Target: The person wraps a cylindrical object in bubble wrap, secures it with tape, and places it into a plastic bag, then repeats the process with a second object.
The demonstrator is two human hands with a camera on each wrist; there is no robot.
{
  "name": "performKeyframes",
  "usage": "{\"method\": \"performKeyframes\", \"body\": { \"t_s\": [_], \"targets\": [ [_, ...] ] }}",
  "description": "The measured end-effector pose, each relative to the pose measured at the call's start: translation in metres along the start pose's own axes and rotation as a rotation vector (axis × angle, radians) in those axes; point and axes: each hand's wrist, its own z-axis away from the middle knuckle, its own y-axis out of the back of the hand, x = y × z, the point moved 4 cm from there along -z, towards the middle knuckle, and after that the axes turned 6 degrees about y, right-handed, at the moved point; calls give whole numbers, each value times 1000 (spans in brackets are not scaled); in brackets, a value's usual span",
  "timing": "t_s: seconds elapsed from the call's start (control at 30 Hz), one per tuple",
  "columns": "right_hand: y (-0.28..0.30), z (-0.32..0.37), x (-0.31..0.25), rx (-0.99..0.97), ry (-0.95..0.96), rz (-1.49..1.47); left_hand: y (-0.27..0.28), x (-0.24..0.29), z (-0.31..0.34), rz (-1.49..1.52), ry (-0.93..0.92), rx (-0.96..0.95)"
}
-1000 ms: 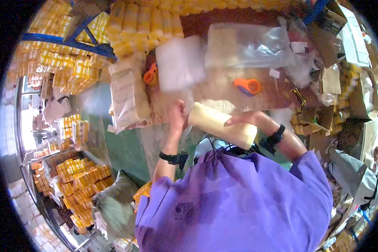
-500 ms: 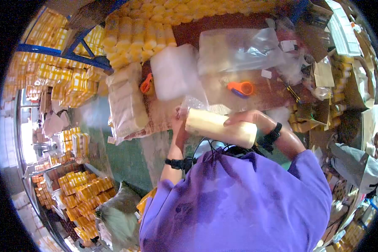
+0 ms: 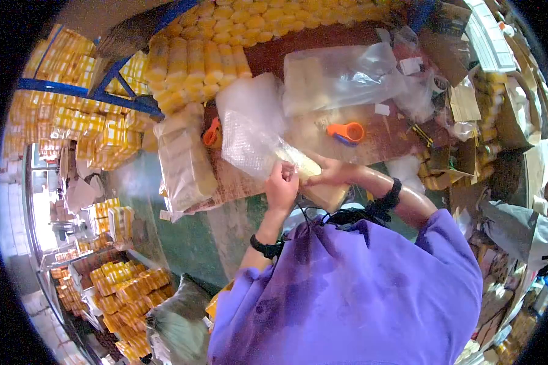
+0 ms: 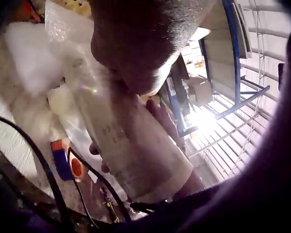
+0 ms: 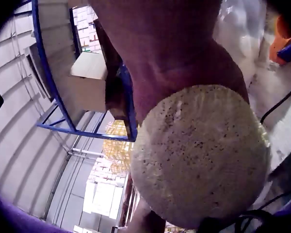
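A pale yellow cylinder (image 3: 330, 196) lies slanted in front of the torso, its round, speckled end face (image 5: 201, 155) filling much of the right wrist view. The right hand (image 3: 333, 172) grips its side, with fingers showing at both edges in the left wrist view. At the cylinder's upper left end, the left hand (image 3: 282, 184) has curled fingers pinching the bubble wrap (image 3: 243, 143), which stretches up and left over the table. In the left wrist view the cylinder (image 4: 131, 141) passes below the left hand (image 4: 140, 39); its fingertips are hidden there.
Orange tape dispensers (image 3: 346, 133) (image 3: 212, 132) lie on the brown table (image 3: 383, 143). Clear plastic bags (image 3: 341, 79) lie behind, and a wrapped package (image 3: 186, 158) on the left. Yellow rolls (image 3: 195, 64) are piled at the back; cartons (image 3: 463, 158) stand right.
The left hand has moved right and down to the cylinder's end, drawing the bubble wrap with it. The cylinder has tilted more steeply, and the right hand has shifted left along it.
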Motion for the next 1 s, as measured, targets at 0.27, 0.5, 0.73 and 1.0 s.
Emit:
{"method": "performKeyframes", "body": {
  "t_s": [0.27,0.5,0.73,1.0],
  "targets": [
    [12,-7,8,-93,-95,22,42,-126,-24,470,66,304],
    [2,-35,-21,-145,-236,138,4,-117,-57,1437,588,-290],
    [-10,-58,-12,-70,-498,298,-6,-133,-62,1364,752,-281],
    [-12,-60,-33,-13,-496,226,-16,-122,-57,1354,542,-415]
  ]
}}
